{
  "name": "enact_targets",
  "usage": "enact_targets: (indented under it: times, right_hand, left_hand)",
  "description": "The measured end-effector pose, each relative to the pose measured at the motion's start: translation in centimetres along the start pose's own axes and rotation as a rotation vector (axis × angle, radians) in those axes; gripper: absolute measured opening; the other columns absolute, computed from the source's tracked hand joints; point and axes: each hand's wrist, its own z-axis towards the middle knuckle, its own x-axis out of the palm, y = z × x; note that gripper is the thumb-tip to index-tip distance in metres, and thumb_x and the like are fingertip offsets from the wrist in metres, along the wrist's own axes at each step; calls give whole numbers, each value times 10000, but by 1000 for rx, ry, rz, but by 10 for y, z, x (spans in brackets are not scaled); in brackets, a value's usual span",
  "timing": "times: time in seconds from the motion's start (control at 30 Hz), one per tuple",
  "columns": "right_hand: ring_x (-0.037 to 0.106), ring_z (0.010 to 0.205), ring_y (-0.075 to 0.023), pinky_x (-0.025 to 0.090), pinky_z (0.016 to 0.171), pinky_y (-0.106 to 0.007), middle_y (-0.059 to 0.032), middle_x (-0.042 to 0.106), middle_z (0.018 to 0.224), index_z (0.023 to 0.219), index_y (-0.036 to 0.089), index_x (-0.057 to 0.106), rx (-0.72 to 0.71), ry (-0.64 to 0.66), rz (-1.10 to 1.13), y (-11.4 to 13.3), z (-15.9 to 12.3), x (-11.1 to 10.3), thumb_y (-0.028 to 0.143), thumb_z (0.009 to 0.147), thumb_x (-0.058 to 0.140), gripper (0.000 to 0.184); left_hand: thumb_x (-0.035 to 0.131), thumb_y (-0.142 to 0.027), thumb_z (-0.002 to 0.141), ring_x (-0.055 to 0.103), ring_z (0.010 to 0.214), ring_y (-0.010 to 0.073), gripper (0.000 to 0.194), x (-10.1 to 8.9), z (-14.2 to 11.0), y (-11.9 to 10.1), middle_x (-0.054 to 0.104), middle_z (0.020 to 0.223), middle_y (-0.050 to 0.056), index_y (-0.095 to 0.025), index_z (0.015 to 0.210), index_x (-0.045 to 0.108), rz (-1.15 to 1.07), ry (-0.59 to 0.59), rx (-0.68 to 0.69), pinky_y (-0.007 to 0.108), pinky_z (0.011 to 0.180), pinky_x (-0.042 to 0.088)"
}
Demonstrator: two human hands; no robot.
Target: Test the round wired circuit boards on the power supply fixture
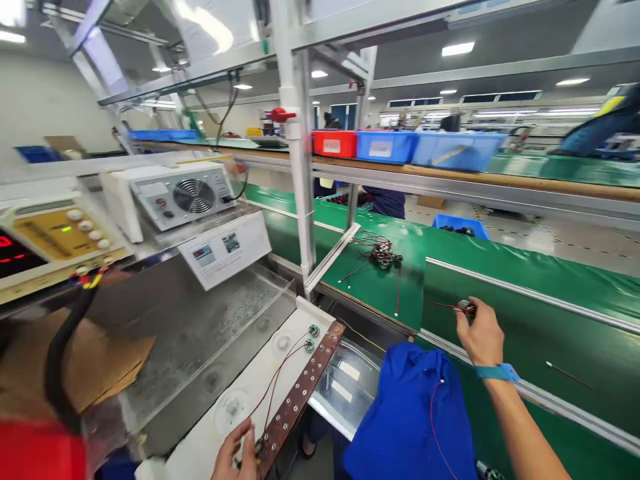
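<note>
My right hand [481,335] reaches out over the green conveyor belt [530,333] and is closed on a small dark round part with red wires [466,307]. My left hand [238,453] is low at the frame's bottom, fingers pinched on a small dark component [259,448] at the near end of a brown perforated strip [299,393] on a white fixture board [235,407]. Red and black wires run from it to two small round parts [311,337] on the board. A pile of similar wired parts [384,255] lies on the green mat farther away.
A blue cloth bag [410,413] with a red wire sits between my arms. At left are a yellow-faced meter [60,240], a white unit with a fan [185,195] and a metal tray [210,327]. Red and blue bins [400,147] line the shelf. A white post [300,160] stands ahead.
</note>
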Motion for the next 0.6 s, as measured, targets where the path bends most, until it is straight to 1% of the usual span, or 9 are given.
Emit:
enact_targets:
  times: [0.03,0.1,0.2,0.27,0.33,0.37,0.43,0.5,0.6]
  right_hand:
    - [565,1100,-298,454,926,-428,-165,586,1188,1305,168,504,-115,-5,98,23,0,-10,416,922,461,458]
    - [587,1054,-264,463,929,-402,-126,607,1158,1261,215,546,-332,81,308,72,-3,-27,423,911,525,408]
    - [611,1016,-231,498,891,-355,-91,627,1145,1211,250,586,-619,357,606,151,-21,-33,394,887,606,356]
    - [615,1026,-220,514,866,-334,-89,632,1154,1209,251,588,-791,572,755,204,-47,-23,369,901,595,330]
    - [619,1021,-209,517,851,-324,-96,636,1157,1231,238,575,-930,775,854,254,-82,-2,355,927,556,327]
    - [622,1012,-205,513,853,-323,-100,640,1154,1240,228,569,-979,859,876,277,-104,11,356,931,546,335]
    - [632,985,-208,498,857,-325,-104,661,1115,1214,203,581,-1035,992,837,319,-149,41,382,916,566,347]
    - [649,945,-223,484,823,-313,-103,694,1020,1109,180,625,-1036,1090,663,352,-193,71,422,889,600,328]
    - [672,876,-241,459,742,-290,-113,716,901,990,169,650,-1003,1168,362,384,-246,106,478,875,604,333]
  left_hand:
    - [537,-608,726,629,1051,327,481,0,-7,-10,701,1100,87,-227,992,662,-40,12,70,470,952,479]
    - [548,-559,775,548,1204,317,474,1,-27,-37,648,1218,120,-202,1074,635,-137,-25,236,481,1056,410]
    - [578,-472,838,447,1329,289,497,1,-57,-80,537,1387,125,-219,1264,542,-192,-10,436,486,1131,332]
    - [666,-507,779,349,1400,303,731,1,-73,-101,414,1499,131,-231,1405,407,-206,38,515,488,1162,285]
    - [731,-536,708,358,1389,321,900,1,-82,-108,414,1494,150,-220,1452,335,-221,83,460,488,1157,285]
    - [719,-544,717,446,1318,317,874,0,-84,-106,502,1414,161,-203,1435,358,-244,112,381,479,1120,333]
    - [597,-569,801,637,979,263,647,-1,-86,-93,686,1044,128,-157,1289,499,-341,187,159,422,916,476]
    - [466,-618,844,592,617,182,533,-2,-87,-70,618,651,20,-145,1062,581,-474,236,-35,336,666,474]
    - [462,-743,762,485,453,132,597,-8,-93,-32,467,467,-65,-169,890,566,-652,209,-174,277,540,384]
